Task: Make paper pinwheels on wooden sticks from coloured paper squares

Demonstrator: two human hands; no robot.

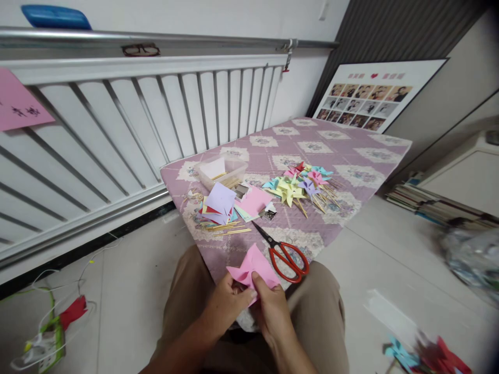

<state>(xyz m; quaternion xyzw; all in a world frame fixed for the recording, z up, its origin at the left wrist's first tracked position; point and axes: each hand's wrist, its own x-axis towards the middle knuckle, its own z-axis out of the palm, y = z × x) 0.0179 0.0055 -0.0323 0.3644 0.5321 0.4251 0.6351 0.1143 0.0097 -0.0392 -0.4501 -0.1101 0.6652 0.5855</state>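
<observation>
My left hand (228, 304) and my right hand (273, 306) both pinch a pink paper square (252, 267) folded into a partial pinwheel shape, held over my lap at the near edge of the quilted table (351, 156). My thumbs press on the paper's lower part. Red-handled scissors (286, 254) lie on the table just right of the paper. Farther back sit a stack of coloured paper squares (230, 205), several wooden sticks (230, 228) and a pile of finished paper pinwheels (300, 184).
A clear plastic box (222, 171) stands at the table's back left. A white radiator (136, 119) fills the left wall. A framed photo collage (370, 98) leans at the back right. Books (424, 205) and more pinwheels (424, 356) lie on the floor at right; cables (50, 322) at left.
</observation>
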